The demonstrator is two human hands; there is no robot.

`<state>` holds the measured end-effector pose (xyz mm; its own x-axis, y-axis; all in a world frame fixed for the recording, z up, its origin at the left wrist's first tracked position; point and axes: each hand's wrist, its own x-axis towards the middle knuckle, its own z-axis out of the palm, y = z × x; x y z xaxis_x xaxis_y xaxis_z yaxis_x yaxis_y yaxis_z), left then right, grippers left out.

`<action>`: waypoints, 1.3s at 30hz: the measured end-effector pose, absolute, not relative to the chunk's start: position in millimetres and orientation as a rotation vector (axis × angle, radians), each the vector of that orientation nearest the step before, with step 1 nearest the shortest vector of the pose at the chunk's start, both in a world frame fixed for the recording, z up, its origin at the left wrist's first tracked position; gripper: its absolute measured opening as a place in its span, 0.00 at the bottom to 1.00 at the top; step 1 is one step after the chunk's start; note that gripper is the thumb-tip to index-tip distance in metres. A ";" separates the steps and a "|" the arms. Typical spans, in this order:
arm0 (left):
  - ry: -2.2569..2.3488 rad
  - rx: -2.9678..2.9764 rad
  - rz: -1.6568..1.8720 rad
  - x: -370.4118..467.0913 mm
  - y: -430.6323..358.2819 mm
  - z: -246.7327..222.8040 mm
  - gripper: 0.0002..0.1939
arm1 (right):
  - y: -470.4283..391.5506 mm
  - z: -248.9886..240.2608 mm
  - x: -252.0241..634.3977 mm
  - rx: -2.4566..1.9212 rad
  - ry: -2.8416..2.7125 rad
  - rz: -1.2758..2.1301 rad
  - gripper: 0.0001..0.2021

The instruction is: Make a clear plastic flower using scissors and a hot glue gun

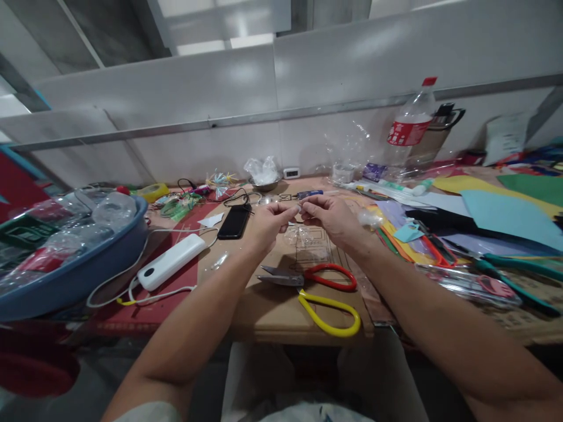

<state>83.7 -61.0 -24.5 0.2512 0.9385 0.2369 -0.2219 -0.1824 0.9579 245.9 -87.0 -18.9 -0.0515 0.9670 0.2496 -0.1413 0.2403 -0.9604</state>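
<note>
My left hand (271, 221) and my right hand (324, 215) meet over the cardboard, fingertips pinched close together. Whatever sits between them is too small to name. Just below the fingers lies a crumpled piece of clear plastic (299, 235). Nearer to me, scissors (303, 279) with one red and one yellow handle rest on the cardboard (264, 313), blades apart and pointing left. A black phone (234, 221) lies left of my left hand. Behind my hands is a tool with a blue handle (309, 194).
At left, a blue basin (83, 271) holds plastic bottles, beside a white power bank (170, 262) with a cable. A tall clear bottle (409, 132) stands back right. Coloured sheets (510, 208) and green-handled pliers (519, 275) cover the right side. A metal bowl (265, 186) sits by the wall.
</note>
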 end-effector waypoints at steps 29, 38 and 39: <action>0.549 1.052 1.294 94.4 -68.3 -29.3 0.15 | -85.5 -19.2 242.2 -0.909 -1.216 1.161 0.16; 0.543 1.127 1.269 92.3 -66.0 -32.7 0.16 | -87.8 -18.5 241.6 -0.911 -1.238 1.144 0.18; 0.557 1.151 1.277 92.1 -65.8 -33.1 0.16 | -88.4 -18.2 241.5 -0.918 -1.254 1.135 0.18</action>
<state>92.1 -65.8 -33.1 0.2666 0.9293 0.2555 -0.4449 -0.1165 0.8880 241.5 -88.4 -18.2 -0.0395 0.9718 0.2327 -0.1349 0.2255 -0.9648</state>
